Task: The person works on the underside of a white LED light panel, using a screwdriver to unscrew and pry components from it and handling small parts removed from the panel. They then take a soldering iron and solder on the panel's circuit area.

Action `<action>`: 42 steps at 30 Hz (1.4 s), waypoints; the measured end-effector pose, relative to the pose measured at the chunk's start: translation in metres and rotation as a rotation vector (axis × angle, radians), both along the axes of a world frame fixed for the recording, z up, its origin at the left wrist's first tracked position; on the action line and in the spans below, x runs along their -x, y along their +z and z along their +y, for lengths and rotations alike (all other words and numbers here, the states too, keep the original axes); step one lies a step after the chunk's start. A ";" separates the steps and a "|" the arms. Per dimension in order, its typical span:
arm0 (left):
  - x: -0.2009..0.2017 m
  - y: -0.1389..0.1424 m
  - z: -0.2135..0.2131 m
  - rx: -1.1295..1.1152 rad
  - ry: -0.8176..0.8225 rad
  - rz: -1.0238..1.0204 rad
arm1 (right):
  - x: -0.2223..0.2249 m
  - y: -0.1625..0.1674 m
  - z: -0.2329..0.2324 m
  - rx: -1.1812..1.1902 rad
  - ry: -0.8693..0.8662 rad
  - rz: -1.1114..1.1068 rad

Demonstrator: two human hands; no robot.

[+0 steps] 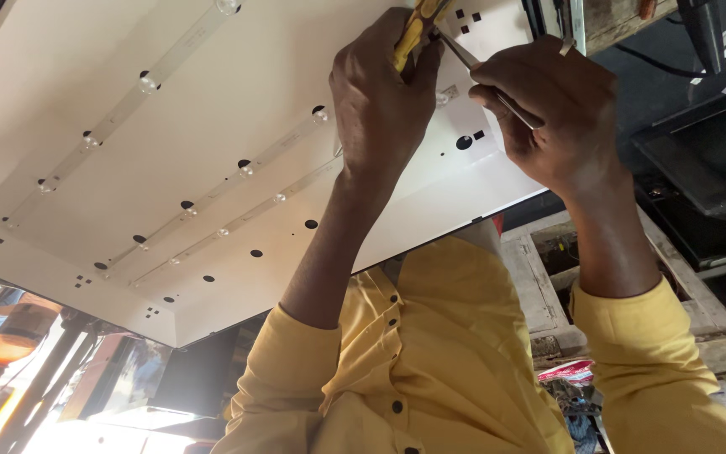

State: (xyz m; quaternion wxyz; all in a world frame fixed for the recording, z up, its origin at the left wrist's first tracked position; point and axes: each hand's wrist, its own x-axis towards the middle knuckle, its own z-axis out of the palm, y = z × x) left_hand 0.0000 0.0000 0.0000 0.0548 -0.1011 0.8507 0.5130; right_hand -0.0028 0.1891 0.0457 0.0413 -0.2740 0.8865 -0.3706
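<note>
Yellow-handled screwdriver (414,32) was clenched in the left hand (380,97) grip above the white backlight panel (60,244). The right hand (556,118) grip pinched a thin metal probe (462,54), its tip near the screwdriver.

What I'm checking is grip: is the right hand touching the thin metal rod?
Touching. Head view shows the thin metal rod pinched in the right hand.

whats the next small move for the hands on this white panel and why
Probably lever gently with the screwdriver in the left hand. Its tip sits at the end of an LED strip on the white panel, right where the right hand holds a thin metal tool. Both tools meet at that one spot, so a small pry there seems to fit.
</note>
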 end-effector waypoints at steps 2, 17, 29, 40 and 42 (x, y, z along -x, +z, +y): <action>0.000 -0.001 -0.001 0.007 -0.007 -0.003 | 0.001 -0.001 -0.001 0.002 0.000 -0.009; -0.004 -0.005 -0.006 -0.017 -0.017 0.017 | 0.011 -0.008 -0.010 0.465 -0.343 -0.599; -0.003 -0.006 -0.008 -0.006 -0.016 0.065 | 0.014 -0.005 -0.010 0.474 -0.393 -0.659; -0.002 -0.005 -0.009 -0.001 -0.022 0.032 | 0.016 -0.006 -0.003 0.331 -0.248 -0.642; -0.002 -0.004 -0.010 -0.007 -0.023 0.036 | 0.020 -0.003 -0.002 0.287 -0.168 -0.570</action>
